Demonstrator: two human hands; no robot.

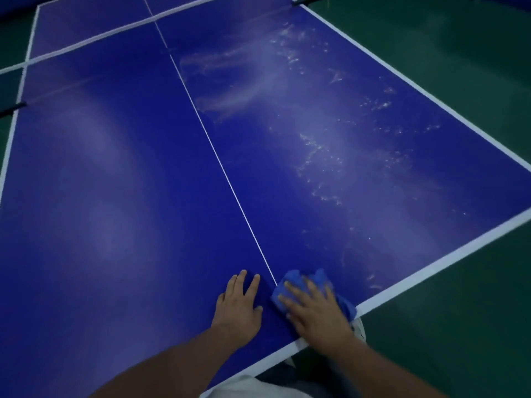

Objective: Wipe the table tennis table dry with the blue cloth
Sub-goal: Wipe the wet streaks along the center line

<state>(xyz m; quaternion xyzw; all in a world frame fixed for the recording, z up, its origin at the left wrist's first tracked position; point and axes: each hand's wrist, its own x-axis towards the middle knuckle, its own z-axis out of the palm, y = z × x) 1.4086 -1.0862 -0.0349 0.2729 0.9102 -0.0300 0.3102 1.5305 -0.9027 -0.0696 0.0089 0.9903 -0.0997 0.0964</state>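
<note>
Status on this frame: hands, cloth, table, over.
Right hand pressing flat on cloth at near end of table. Left hand flat on bare surface beside it. Droplets across right half. Nothing in the way.

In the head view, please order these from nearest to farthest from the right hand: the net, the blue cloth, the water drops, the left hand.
Counting from the right hand:
1. blue cloth, directly under its fingers.
2. left hand, just to its left, flat on the table.
3. water drops, middle of the table's right half.
4. net, across the far end.
</note>
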